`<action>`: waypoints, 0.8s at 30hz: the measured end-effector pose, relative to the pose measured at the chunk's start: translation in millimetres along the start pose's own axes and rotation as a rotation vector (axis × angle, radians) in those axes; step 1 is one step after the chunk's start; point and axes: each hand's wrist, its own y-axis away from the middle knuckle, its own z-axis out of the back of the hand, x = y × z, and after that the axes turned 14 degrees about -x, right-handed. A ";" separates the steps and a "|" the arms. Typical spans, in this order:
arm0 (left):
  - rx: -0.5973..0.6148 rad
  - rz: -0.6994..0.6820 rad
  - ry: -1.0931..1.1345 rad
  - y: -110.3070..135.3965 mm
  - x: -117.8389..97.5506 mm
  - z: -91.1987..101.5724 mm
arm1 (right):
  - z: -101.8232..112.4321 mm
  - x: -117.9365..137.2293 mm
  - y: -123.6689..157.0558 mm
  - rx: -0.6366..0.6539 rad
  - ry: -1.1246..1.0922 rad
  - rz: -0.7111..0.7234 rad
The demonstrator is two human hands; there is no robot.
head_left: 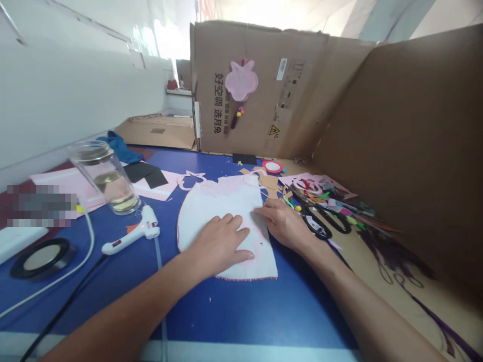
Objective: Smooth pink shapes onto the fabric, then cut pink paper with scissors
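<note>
A white and pink felt sheet with a curved left edge lies on the blue table. My left hand rests flat on its near half, fingers stretched out, pressing it down. My right hand lies at the sheet's right edge, fingers extended and touching the edge; whether it pinches the felt I cannot make out. Neither hand lifts anything.
A white glue gun lies left of the sheet, beside a glass jar of liquid. Black scissors and several coloured scraps sit at the right. A tape roll is at far left. Cardboard walls enclose the back and right.
</note>
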 end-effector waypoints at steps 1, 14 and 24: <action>-0.003 0.000 0.002 0.4 -0.2 -0.2 | -0.1 -0.2 0.2 0.000 -0.007 0.009; -0.003 -0.002 -0.007 -0.3 -0.8 0.5 | -0.6 0.4 0.4 0.017 -0.018 0.014; 0.007 0.004 0.003 -0.3 -0.7 0.4 | 1.1 2.6 -0.3 0.017 -0.012 0.004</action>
